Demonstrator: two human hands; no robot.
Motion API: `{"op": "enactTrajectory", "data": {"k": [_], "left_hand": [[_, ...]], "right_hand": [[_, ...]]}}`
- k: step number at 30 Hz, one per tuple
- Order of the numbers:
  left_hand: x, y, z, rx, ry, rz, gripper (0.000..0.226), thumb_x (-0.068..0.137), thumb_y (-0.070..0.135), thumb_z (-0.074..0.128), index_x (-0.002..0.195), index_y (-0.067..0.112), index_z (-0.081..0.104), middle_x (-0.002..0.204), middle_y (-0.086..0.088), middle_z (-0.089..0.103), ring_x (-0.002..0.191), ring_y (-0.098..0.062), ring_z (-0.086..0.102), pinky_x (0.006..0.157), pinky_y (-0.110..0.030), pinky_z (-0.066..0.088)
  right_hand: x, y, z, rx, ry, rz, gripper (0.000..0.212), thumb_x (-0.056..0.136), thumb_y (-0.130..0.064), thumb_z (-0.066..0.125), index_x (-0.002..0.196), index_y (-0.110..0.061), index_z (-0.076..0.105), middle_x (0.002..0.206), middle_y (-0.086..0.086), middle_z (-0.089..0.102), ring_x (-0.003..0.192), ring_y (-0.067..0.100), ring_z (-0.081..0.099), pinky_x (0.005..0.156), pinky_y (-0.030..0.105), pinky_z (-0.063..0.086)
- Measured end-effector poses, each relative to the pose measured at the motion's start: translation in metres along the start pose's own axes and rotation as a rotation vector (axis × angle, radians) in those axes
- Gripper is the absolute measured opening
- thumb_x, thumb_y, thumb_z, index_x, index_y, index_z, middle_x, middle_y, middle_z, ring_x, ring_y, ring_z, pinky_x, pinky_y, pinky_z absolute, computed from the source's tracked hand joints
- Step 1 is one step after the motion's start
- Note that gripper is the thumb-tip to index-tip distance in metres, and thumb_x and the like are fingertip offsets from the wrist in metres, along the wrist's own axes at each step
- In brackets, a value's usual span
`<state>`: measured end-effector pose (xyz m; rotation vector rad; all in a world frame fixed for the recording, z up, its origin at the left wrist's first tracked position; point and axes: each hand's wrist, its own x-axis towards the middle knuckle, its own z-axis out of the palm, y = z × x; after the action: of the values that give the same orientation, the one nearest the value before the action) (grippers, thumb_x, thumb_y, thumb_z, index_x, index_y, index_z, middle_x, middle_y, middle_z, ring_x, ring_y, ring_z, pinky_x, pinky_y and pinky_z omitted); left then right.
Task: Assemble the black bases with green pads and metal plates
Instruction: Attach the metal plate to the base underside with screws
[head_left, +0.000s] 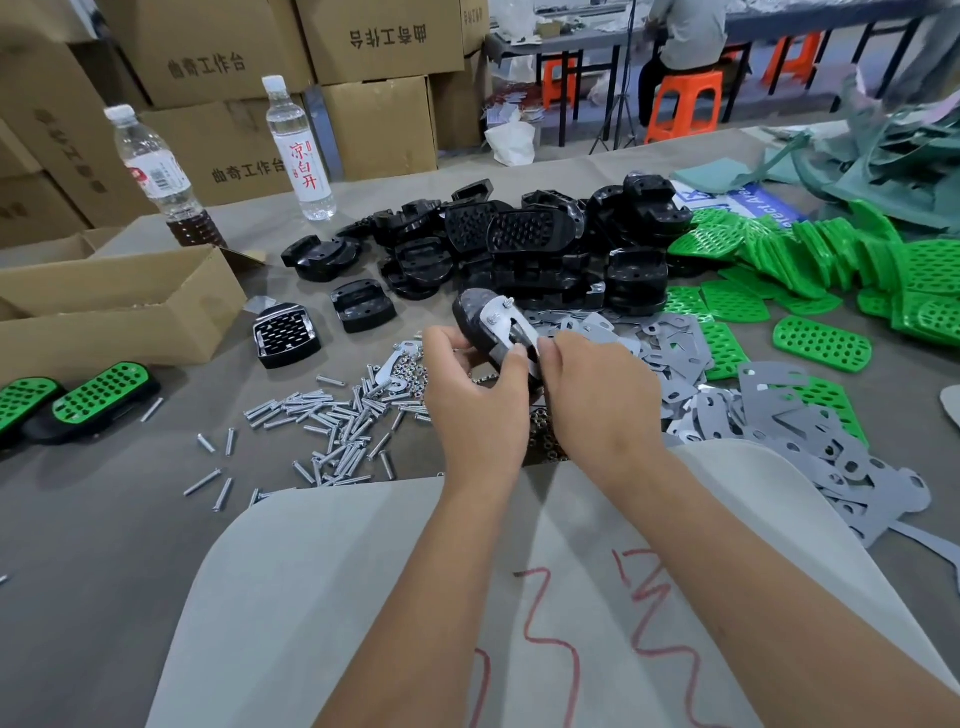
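My left hand (475, 387) grips a black base (475, 310), held tilted above the table with its underside up. A shiny metal plate (501, 325) lies on that underside with a screw tip poking through. My right hand (597, 387) pinches the plate's lower end against the base. Behind them sits a heap of black bases (524, 249). Green pads (821, 254) are piled at the right. Grey metal plates (769, 415) spread out at the right of my hands. Two assembled bases with green pads (98, 397) lie at the far left.
Loose screws (332, 415) and small nuts (410, 369) litter the table under and left of my hands. An open cardboard box (104, 296) and two bottles (298, 150) stand at the left. A pale fabric sheet (363, 597) with red marks covers the near edge.
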<state>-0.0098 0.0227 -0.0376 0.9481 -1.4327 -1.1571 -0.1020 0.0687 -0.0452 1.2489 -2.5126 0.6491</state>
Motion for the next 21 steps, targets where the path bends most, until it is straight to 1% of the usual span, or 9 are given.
{"op": "enactTrajectory", "data": {"k": [3,5,7,9,11,14,17,19,21], "left_hand": [[-0.005,0.002,0.006,-0.017,0.010,0.063,0.029,0.085,0.006,0.075,0.092,0.015,0.049,0.088,0.000,0.063,0.086,-0.020,0.063,0.087,-0.050,0.052],[-0.009,0.003,0.010,-0.029,0.016,0.083,0.030,0.082,0.007,0.077,0.089,0.016,0.049,0.085,0.005,0.061,0.084,-0.018,0.061,0.085,-0.050,0.054],[-0.010,0.003,0.012,-0.078,0.020,0.048,0.031,0.080,0.014,0.079,0.087,0.017,0.049,0.085,0.001,0.063,0.086,-0.024,0.064,0.084,-0.056,0.055],[-0.006,0.003,0.011,-0.155,0.039,-0.047,0.035,0.078,0.024,0.081,0.087,0.015,0.048,0.093,-0.014,0.064,0.091,-0.039,0.066,0.083,-0.063,0.056],[0.001,0.001,0.006,-0.185,0.078,-0.107,0.038,0.078,0.030,0.081,0.086,0.013,0.047,0.097,-0.024,0.064,0.092,-0.045,0.066,0.083,-0.063,0.057],[0.008,-0.001,-0.003,-0.225,0.044,-0.137,0.029,0.092,0.034,0.071,0.079,0.018,0.050,0.081,-0.016,0.064,0.073,-0.037,0.062,0.069,-0.048,0.054],[0.012,0.001,-0.007,-0.328,-0.036,-0.194,0.033,0.106,0.035,0.055,0.090,0.005,0.057,0.076,-0.012,0.070,0.065,-0.030,0.071,0.060,-0.036,0.060],[0.020,0.003,-0.013,-0.339,-0.014,-0.213,0.035,0.110,0.031,0.047,0.094,0.002,0.060,0.076,-0.015,0.070,0.061,-0.030,0.073,0.053,-0.031,0.059],[0.031,0.003,-0.024,-0.298,0.059,-0.235,0.031,0.109,0.027,0.048,0.095,0.003,0.060,0.080,-0.014,0.068,0.055,-0.024,0.070,0.050,-0.028,0.056]], "right_hand": [[0.003,0.002,0.000,0.047,-0.043,0.116,0.045,0.111,-0.042,0.025,0.084,-0.018,0.052,0.067,0.000,0.046,0.069,0.030,0.045,0.059,0.037,0.027],[0.005,0.003,-0.001,0.071,-0.054,0.162,0.047,0.111,-0.040,0.025,0.083,-0.016,0.055,0.073,0.003,0.052,0.072,0.031,0.045,0.060,0.038,0.028],[0.007,0.005,-0.003,0.097,-0.006,0.164,0.045,0.111,-0.040,0.028,0.079,-0.017,0.050,0.073,0.003,0.050,0.074,0.031,0.046,0.061,0.038,0.029],[0.008,0.009,-0.008,0.200,0.087,0.065,0.041,0.109,-0.044,0.031,0.080,-0.018,0.046,0.073,0.000,0.048,0.074,0.032,0.048,0.062,0.039,0.029],[0.006,0.014,-0.014,0.349,0.090,-0.142,0.038,0.105,-0.050,0.036,0.094,-0.018,0.053,0.089,-0.002,0.053,0.081,0.026,0.053,0.066,0.039,0.037],[0.003,0.013,-0.011,0.453,-0.068,-0.358,0.037,0.098,-0.044,0.056,0.126,-0.021,0.060,0.119,-0.002,0.054,0.103,0.019,0.056,0.083,0.041,0.050],[0.003,0.012,-0.006,0.585,0.026,-0.268,0.020,0.100,-0.024,0.066,0.118,-0.016,0.067,0.104,-0.002,0.067,0.089,0.016,0.062,0.078,0.042,0.052],[0.005,0.015,-0.007,0.845,-0.008,-0.092,0.010,0.104,-0.023,0.060,0.110,-0.018,0.066,0.086,0.001,0.070,0.067,0.019,0.067,0.061,0.041,0.055],[0.007,0.019,-0.007,1.083,-0.102,0.070,0.014,0.107,-0.028,0.055,0.101,-0.021,0.065,0.078,0.006,0.068,0.052,0.022,0.065,0.046,0.036,0.050]]}}
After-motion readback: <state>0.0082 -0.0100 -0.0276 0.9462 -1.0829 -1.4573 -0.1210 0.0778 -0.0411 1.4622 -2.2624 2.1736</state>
